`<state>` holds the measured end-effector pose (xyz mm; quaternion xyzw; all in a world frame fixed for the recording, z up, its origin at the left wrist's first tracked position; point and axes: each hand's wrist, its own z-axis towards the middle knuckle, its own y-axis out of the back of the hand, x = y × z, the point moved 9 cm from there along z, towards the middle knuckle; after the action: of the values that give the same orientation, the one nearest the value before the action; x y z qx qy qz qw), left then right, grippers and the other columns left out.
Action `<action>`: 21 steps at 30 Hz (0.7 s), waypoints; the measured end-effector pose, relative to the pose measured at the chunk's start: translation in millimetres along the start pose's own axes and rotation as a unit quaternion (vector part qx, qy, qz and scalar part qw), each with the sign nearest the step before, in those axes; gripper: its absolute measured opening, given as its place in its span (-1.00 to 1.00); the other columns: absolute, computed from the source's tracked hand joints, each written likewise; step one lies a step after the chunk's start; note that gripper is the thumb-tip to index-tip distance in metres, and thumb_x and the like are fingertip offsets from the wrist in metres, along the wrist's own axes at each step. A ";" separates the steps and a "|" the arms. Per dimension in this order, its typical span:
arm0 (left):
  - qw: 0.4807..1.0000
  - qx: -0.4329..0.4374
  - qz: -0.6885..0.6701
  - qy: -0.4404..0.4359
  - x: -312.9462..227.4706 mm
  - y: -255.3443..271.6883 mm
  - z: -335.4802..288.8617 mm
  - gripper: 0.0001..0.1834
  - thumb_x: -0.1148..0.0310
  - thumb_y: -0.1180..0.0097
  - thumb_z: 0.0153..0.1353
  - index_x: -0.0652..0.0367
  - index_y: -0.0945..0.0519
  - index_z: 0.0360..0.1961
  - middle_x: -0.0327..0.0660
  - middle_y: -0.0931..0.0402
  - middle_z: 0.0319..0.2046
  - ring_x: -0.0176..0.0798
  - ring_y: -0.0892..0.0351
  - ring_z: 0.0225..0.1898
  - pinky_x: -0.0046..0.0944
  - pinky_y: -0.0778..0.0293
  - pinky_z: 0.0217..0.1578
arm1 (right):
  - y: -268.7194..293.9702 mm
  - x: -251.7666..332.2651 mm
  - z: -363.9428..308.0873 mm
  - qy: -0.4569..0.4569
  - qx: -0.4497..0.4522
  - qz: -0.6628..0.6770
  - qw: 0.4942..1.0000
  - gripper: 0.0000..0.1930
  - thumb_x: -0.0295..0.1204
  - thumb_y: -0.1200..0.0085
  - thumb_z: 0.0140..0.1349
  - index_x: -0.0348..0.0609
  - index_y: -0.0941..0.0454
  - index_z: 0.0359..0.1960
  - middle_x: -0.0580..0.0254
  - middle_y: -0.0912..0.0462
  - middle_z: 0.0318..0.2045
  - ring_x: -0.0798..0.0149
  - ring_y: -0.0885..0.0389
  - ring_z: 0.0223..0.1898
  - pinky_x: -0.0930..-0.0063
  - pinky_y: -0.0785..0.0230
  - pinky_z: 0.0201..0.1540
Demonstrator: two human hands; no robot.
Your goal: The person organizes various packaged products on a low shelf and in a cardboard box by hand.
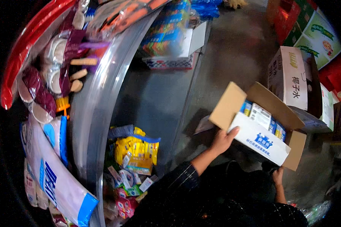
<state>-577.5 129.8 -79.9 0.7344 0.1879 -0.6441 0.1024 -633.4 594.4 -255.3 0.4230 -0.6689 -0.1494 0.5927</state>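
Observation:
An open cardboard box (259, 142) with a white printed front is held at an angle in front of me, its brown flaps raised. Inside lie several small blue, yellow and white packages (260, 116). My left hand (224, 140) grips the near left corner, thumb on the white front and the other fingers hidden behind the edge. At the lower right corner, my right hand (278, 176) is closed on the box from below; most of its fingers are out of sight.
A shelf with a clear curved edge (111, 72) runs along my left, carrying wrapped goods and a white-and-blue package (60, 181). Small packets (138, 151) lie in a heap below it. Another open carton (193, 41) stands ahead; a tall carton (291, 77) is at right.

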 end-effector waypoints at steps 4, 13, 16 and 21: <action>0.993 0.117 0.028 0.018 55.9 -36.9 20.6 -0.37 0.00 0.00 0.24 0.35 -0.35 0.10 0.00 -0.47 -0.02 -0.17 -0.42 0.03 -0.21 -0.28 0.07 | -9.8 -67.8 -13.9 -0.035 -0.029 -0.137 0.990 -0.62 -0.64 0.02 -0.06 -0.33 -0.45 -0.10 -0.09 -0.58 -0.25 -0.05 -0.53 -0.22 0.23 -0.39 -0.06; 0.871 -0.076 0.482 -0.061 -53.5 134.2 -87.6 -0.38 0.28 -0.11 0.11 0.33 -0.26 0.16 0.17 -0.19 0.16 0.18 -0.15 0.21 0.00 -0.14 0.20 | 0.9 183.6 -51.1 0.014 0.497 -0.273 0.823 -0.62 -0.57 -0.06 -0.11 -0.20 -0.52 -0.14 -0.01 -0.59 -0.22 -0.02 -0.55 -0.17 0.23 -0.40 -0.06; 0.785 -0.133 0.604 -0.023 -52.5 184.1 -119.1 -0.37 0.28 -0.13 0.09 0.38 -0.27 0.14 0.19 -0.18 0.16 0.24 -0.05 0.25 0.03 -0.05 0.24 | 8.4 324.7 -37.0 0.129 0.565 -0.298 0.758 -0.62 -0.54 -0.09 -0.13 -0.16 -0.54 -0.16 0.01 -0.60 -0.21 0.00 -0.56 -0.15 0.23 -0.41 -0.06; 0.764 -0.061 0.639 0.063 -4.7 188.1 -148.1 -0.31 0.24 -0.21 0.01 0.42 -0.28 0.12 0.19 -0.20 0.16 0.20 -0.03 0.28 0.09 0.12 0.29 | -5.8 560.5 -9.0 0.430 0.434 -0.222 0.760 -0.76 -0.48 0.03 -0.05 -0.18 -0.55 -0.29 -0.03 -0.59 -0.28 -0.10 -0.55 -0.17 0.19 -0.40 -0.10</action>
<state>-366.8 16.4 -70.4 0.7156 -0.2803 -0.3686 0.5229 -589.0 177.2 116.4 0.7915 -0.2248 0.2274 0.5209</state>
